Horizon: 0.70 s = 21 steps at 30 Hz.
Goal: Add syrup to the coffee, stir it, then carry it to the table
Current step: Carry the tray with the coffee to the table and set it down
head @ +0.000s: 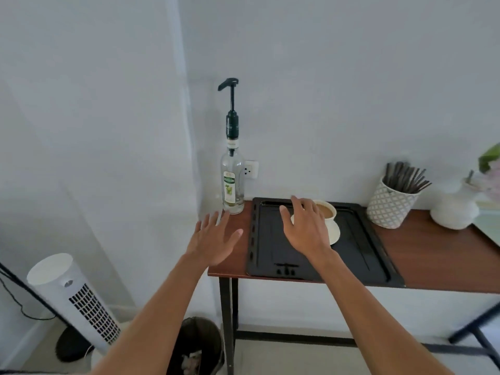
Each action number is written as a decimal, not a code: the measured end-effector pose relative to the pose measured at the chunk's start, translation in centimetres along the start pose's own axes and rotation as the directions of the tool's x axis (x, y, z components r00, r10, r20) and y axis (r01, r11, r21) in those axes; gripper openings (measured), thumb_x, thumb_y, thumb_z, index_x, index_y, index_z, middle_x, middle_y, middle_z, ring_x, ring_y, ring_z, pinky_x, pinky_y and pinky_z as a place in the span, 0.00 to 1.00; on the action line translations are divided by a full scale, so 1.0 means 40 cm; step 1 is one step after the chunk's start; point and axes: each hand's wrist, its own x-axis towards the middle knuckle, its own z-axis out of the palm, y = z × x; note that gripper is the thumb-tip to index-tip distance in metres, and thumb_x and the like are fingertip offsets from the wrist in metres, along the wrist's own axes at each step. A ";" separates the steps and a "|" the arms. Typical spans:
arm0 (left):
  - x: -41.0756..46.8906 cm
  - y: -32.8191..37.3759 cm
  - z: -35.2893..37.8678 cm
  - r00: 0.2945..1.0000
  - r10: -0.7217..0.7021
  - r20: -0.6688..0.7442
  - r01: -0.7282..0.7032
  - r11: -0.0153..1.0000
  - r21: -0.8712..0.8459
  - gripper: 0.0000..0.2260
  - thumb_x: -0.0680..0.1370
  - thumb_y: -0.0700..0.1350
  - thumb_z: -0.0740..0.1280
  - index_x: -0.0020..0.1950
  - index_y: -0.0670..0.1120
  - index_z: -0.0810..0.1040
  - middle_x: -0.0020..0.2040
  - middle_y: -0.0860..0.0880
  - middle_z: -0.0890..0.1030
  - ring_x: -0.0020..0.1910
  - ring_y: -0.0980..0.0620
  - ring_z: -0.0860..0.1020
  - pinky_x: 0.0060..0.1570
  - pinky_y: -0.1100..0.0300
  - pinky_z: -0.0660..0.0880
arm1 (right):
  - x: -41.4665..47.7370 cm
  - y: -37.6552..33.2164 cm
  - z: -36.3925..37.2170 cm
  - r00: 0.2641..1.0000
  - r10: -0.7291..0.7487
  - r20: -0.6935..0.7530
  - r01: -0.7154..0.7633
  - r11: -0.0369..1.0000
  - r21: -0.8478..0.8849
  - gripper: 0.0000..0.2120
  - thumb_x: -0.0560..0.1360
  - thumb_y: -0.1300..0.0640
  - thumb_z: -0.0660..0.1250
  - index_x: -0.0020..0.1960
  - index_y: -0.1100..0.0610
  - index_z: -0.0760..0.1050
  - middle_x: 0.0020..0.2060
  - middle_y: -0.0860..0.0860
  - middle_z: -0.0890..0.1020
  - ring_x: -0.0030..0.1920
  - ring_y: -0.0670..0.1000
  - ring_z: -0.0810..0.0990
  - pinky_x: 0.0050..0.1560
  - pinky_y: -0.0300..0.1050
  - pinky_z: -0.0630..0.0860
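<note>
hands (213, 239) (305, 226) spread, seemingly above tray (359, 253), empty.

You are facing a corner of plain white walls (351, 77), evenly lit, with a white wall socket (250, 169) low down just above the back left corner of a narrow console table (446, 255) that has a reddish-brown wooden top and black metal legs. To the left of the table a white tower fan (71, 299) stands tilted on its dark round base with a black cable trailing beside it. Below the table's left end you see a dark wastebasket (198, 345) on the pale floor (284, 358).
</note>
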 end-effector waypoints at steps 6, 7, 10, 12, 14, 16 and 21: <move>0.098 0.088 0.046 0.995 0.087 0.052 -0.086 0.996 -0.008 0.34 0.84 0.64 0.49 0.86 0.50 0.48 0.86 0.42 0.52 0.85 0.40 0.49 0.83 0.42 0.51 | 0.026 0.167 -0.063 0.981 0.172 -0.086 -0.172 0.985 0.007 0.23 0.85 0.50 0.57 0.76 0.59 0.68 0.70 0.62 0.75 0.72 0.64 0.70 0.70 0.60 0.68; 0.112 0.097 0.054 0.994 0.082 0.067 -0.081 0.997 -0.015 0.34 0.84 0.64 0.49 0.86 0.50 0.47 0.86 0.42 0.52 0.85 0.40 0.49 0.83 0.42 0.51 | 0.029 0.195 -0.069 0.977 0.193 -0.089 -0.195 0.981 -0.015 0.24 0.85 0.49 0.57 0.77 0.60 0.67 0.70 0.62 0.75 0.72 0.65 0.70 0.69 0.60 0.68; 0.142 0.120 0.077 0.994 0.058 0.088 -0.057 0.998 -0.017 0.34 0.84 0.64 0.50 0.86 0.50 0.46 0.86 0.42 0.52 0.85 0.39 0.51 0.82 0.42 0.53 | 0.040 0.275 -0.080 0.958 0.276 -0.084 -0.278 0.961 -0.014 0.25 0.85 0.47 0.56 0.77 0.60 0.67 0.69 0.63 0.74 0.70 0.66 0.71 0.69 0.62 0.68; 0.157 0.129 0.092 0.994 0.032 0.103 -0.030 0.999 -0.019 0.34 0.85 0.63 0.52 0.86 0.50 0.47 0.86 0.42 0.53 0.84 0.39 0.55 0.80 0.41 0.58 | 0.041 0.324 -0.079 0.941 0.335 -0.056 -0.336 0.942 -0.020 0.25 0.85 0.47 0.56 0.77 0.60 0.66 0.69 0.64 0.74 0.70 0.66 0.70 0.68 0.62 0.68; 0.164 0.139 0.106 0.994 -0.013 0.107 0.014 1.000 -0.009 0.34 0.85 0.61 0.54 0.86 0.49 0.48 0.85 0.40 0.57 0.82 0.38 0.60 0.77 0.40 0.63 | 0.037 0.374 -0.071 0.927 0.375 -0.021 -0.376 0.925 -0.052 0.25 0.85 0.48 0.57 0.77 0.60 0.65 0.69 0.65 0.73 0.70 0.66 0.69 0.68 0.62 0.68; 0.169 0.150 0.119 0.992 -0.071 0.101 0.070 0.998 0.008 0.33 0.85 0.60 0.56 0.85 0.47 0.49 0.83 0.38 0.60 0.80 0.37 0.63 0.74 0.41 0.68 | 0.038 0.422 -0.065 0.912 0.409 0.013 -0.407 0.909 -0.091 0.25 0.85 0.48 0.57 0.78 0.60 0.64 0.69 0.65 0.72 0.70 0.67 0.69 0.67 0.63 0.69; 0.169 0.179 0.156 0.974 -0.211 0.081 0.208 0.977 0.042 0.32 0.85 0.57 0.59 0.85 0.47 0.51 0.76 0.37 0.70 0.70 0.38 0.76 0.63 0.45 0.78 | 0.058 0.523 -0.043 0.891 0.445 0.091 -0.424 0.887 -0.181 0.25 0.85 0.50 0.57 0.78 0.59 0.63 0.70 0.67 0.70 0.69 0.68 0.69 0.66 0.62 0.70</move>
